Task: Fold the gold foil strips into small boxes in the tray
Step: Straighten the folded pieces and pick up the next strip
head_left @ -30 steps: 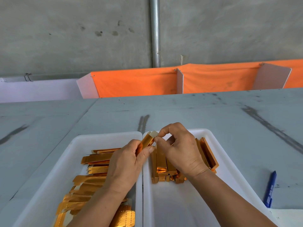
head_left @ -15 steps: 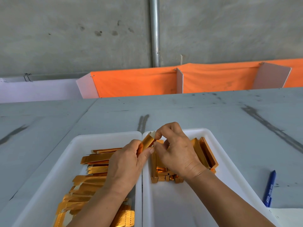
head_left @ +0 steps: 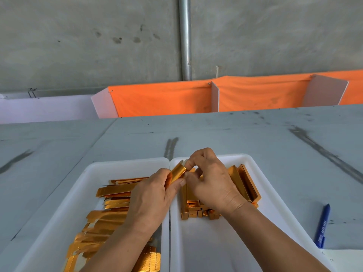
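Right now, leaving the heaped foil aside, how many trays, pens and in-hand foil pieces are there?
White trays: 2 (left tray, right tray)
Blue pen: 1
Held gold foil piece: 1
Total: 4

Soft, even daylight fills the scene, bright but not harsh and seemingly coming from overhead, since the left hand (head_left: 149, 197) and right hand (head_left: 214, 185) throw only faint, blurred shadows onto the right tray (head_left: 208, 250), whose white plastic is close to washed out. The gold foil strips (head_left: 115, 191) and the half-folded foil piece (head_left: 177, 171) carry a warm sheen rather than hard glare. Focus is crisp mid-frame, while the wide lens bends the table (head_left: 255, 134) lines outward and softens the corners.
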